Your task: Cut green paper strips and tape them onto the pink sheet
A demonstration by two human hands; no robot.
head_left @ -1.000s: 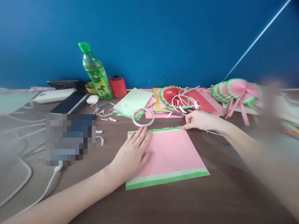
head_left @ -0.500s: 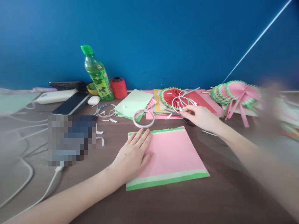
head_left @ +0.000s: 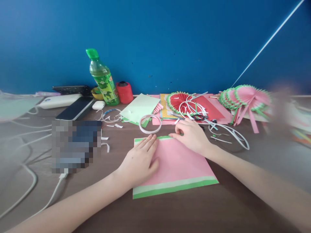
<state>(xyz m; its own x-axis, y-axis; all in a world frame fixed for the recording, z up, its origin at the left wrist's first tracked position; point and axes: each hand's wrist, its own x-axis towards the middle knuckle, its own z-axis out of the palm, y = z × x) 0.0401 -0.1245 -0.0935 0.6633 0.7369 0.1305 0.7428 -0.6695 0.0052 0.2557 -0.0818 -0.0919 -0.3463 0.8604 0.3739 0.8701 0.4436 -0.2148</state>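
My left hand (head_left: 141,160) lies flat on the left part of a pink paper sheet (head_left: 179,161), fingers stretched toward its far edge. Green and pale green strips border the sheet's near and far edges. At the far edge, my right hand (head_left: 191,136) is closed, its fingers curled and its thumb pointing left along the border. Whatever may be between those fingers is hidden. A roll of double-sided tape (head_left: 150,132) rests just beyond my left fingertips. Dark-handled scissors (head_left: 199,117) lie behind my right hand, partly covered.
Pale green paper (head_left: 139,106), a red folded fan (head_left: 178,103) and white cable (head_left: 239,137) lie behind the sheet. Pink-green fans (head_left: 252,95) are at right. A green bottle (head_left: 104,82), a red thread spool (head_left: 124,92) and phones (head_left: 75,108) stand or lie left.
My right hand has moved left and nearer, from the scissors and cable to the sheet's far edge. Part of the white cable now shows at its right. My left hand stays flat.
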